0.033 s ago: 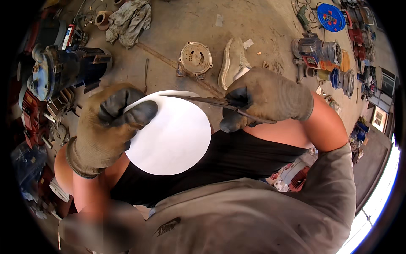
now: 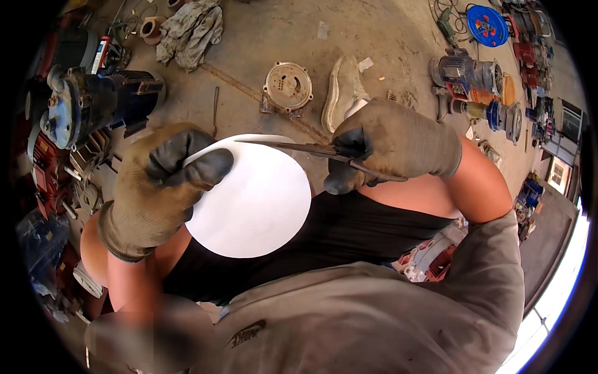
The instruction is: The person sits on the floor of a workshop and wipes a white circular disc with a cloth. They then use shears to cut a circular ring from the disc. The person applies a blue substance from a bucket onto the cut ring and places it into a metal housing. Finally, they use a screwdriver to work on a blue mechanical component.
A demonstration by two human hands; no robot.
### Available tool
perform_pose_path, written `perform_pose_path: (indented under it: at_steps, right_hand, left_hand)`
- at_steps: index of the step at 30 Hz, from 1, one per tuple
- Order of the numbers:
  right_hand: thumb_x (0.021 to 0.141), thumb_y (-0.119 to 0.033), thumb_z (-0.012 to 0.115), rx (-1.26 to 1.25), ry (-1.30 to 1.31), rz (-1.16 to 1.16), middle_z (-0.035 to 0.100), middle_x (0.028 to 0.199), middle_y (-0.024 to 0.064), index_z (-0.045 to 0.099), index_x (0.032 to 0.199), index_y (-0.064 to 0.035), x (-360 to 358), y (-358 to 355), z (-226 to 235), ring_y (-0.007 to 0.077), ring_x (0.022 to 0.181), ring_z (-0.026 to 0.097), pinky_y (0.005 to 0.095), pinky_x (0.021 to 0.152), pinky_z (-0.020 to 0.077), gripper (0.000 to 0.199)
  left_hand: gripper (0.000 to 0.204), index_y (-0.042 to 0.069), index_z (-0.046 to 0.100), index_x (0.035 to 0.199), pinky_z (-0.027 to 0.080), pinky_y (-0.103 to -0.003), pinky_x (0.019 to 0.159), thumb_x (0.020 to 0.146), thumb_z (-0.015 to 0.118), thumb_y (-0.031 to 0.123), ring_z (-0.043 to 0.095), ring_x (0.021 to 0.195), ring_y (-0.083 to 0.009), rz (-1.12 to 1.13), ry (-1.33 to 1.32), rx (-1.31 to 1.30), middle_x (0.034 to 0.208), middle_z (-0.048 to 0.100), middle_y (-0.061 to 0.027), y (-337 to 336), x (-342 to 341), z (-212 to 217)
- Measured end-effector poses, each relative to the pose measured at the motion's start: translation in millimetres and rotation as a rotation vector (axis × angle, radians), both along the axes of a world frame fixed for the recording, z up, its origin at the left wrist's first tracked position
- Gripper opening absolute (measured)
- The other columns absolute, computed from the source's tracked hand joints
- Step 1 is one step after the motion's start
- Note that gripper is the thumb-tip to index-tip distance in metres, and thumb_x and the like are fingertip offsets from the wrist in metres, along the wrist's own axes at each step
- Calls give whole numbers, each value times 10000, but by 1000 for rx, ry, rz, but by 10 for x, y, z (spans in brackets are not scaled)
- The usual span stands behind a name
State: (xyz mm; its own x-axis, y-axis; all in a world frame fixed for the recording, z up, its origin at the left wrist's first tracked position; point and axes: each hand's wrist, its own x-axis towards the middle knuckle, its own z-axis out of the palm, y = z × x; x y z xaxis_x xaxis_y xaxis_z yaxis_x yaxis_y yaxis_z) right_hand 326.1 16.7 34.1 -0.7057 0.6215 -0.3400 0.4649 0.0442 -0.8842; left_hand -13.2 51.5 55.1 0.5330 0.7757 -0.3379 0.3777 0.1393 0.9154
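A round white sheet, smooth and thin, hangs tilted in front of my lap. My left hand, in a brown glove with dark fingertips, pinches its upper left edge between thumb and fingers. My right hand, gloved the same way, is closed round a pair of dark metal scissors. Their blades point left and meet the sheet's upper edge, a narrow strip of which curls up behind them. The handle loops are mostly hidden by the glove.
A round metal cover lies on the floor ahead, beside my shoe. A blue motor pump stands at left, another motor at right. Further out are a crumpled cloth, a blue cable reel and a thin rod.
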Motion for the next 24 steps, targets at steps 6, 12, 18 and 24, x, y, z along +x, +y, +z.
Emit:
perform_pose_path:
  at_steps: [6,12,18,24]
  right_hand:
    - [786,-266,837,-195,-300,15,729,815,149,752,911,-14,-95,121,223,253,721,689,394,672,549,294]
    - [756,-229,848,-154,-345,29,733,788,123,764,916,-17,-98,141,284,206,699,688,372,647,540,278]
    - [712,-205,849,-252,-464,-76,733,788,123,772,940,-1,-36,205,412,198,707,701,366,647,543,316]
    - [774,-308,861,-158,-317,-204,707,857,176,734,949,11,159,179,419,318,758,695,401,690,555,385]
  left_hand:
    - [300,29,696,905,425,-252,587,975,820,293,515,641,-54,-54,46,-126,705,586,38,-13,51,55]
    - [305,29,699,899,423,-251,581,962,835,295,523,639,-54,-83,71,-109,704,600,45,17,38,71]
    - [358,5,721,1082,474,-242,660,939,857,305,598,756,-55,29,-17,-231,846,692,18,33,-18,59]
    - [376,-27,654,1280,525,-267,934,1056,706,269,654,1028,-100,435,-237,-136,1137,721,-30,-89,-65,-356]
